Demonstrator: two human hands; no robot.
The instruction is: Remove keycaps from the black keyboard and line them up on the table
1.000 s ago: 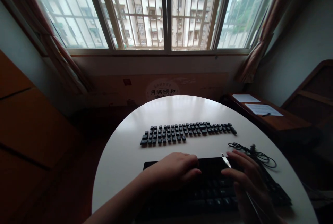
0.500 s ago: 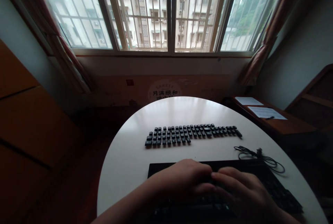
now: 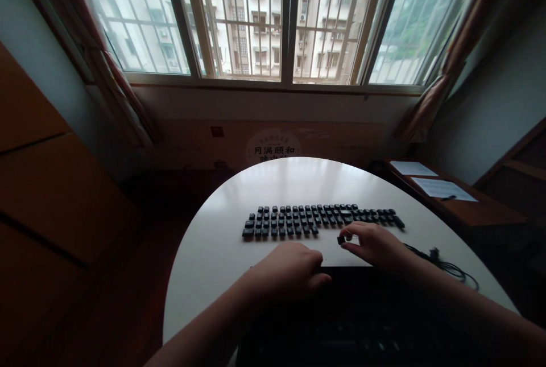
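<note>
A small black keycap [image 3: 340, 240] is pinched at the fingertips of my right hand [image 3: 370, 243], above the white tabletop, with a thin wire-like piece showing between the fingers. Just behind it, loose black keycaps [image 3: 294, 222] stand in several neat rows. The dark keyboard [image 3: 354, 304] lies close to me, its keys mostly lost in shadow. At its far left edge rests my left hand [image 3: 298, 267], fingers curled under and thumb pointing right; whatever those fingers hold is hidden.
The round white table [image 3: 205, 276] carries everything. A coiled black cable [image 3: 452, 267] lies at the right, partly behind my right forearm. Beyond, a wooden side table [image 3: 495, 213] bears paper sheets [image 3: 443, 189] and a pen. A barred window [image 3: 290, 25] spans the far wall.
My right hand has moved forward from the keyboard to the front of the keycap rows, and a keycap now shows in its fingers. My left hand has shifted slightly left, apart from it.
</note>
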